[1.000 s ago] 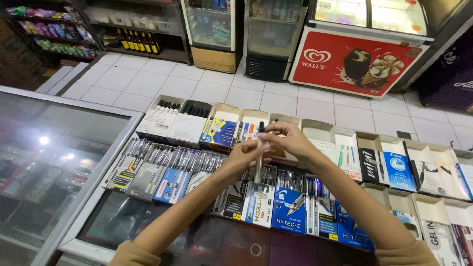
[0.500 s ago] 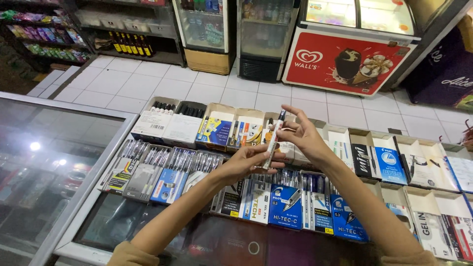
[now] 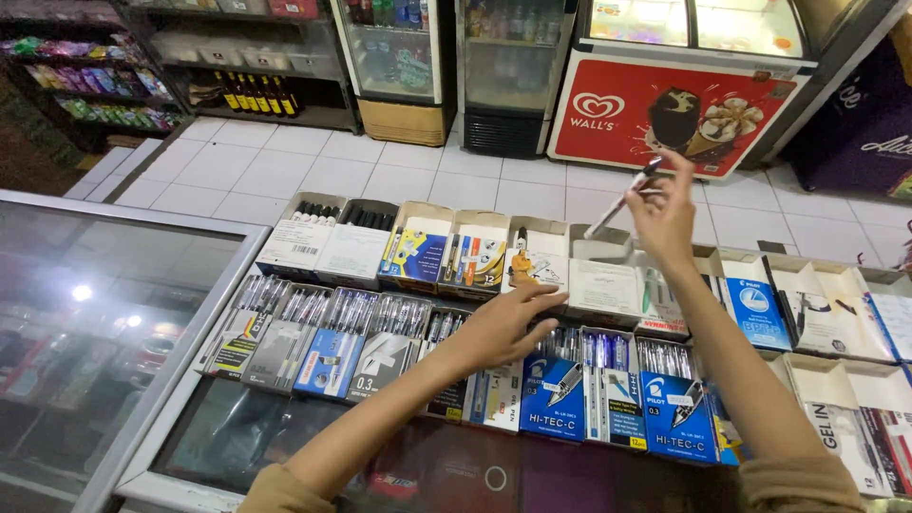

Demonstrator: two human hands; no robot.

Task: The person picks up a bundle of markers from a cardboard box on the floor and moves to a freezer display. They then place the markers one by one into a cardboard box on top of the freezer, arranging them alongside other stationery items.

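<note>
Half a second ago both hands met at one pen above the middle boxes; now they have come apart. The right hand has gone up and to the right, and it carries the pen with it. Its fingers pinch the pen near the dark top end, and the pen slants down to the left, up in the air over the back row of boxes. The pen touches nothing but that hand.

The left hand has let go and dropped down. Its fingers are spread and hold nothing. The hand lies low over the front row of pen boxes, just at the edge of a white box in the back row. Whether it rests on the pens or hangs just above them is hard to tell.

All the boxes sit in two rows on the glass worktop. Behind them is a white tiled floor, and a red ice cream freezer stands at the far wall.

It looks like the step in hand is looking at, or sorting, one single pen lifted from the boxes. A next move would need care: the pen is thin, held only by the tips, and each box slot is narrow, so the hand must line the pen up straight with its slot.
</note>
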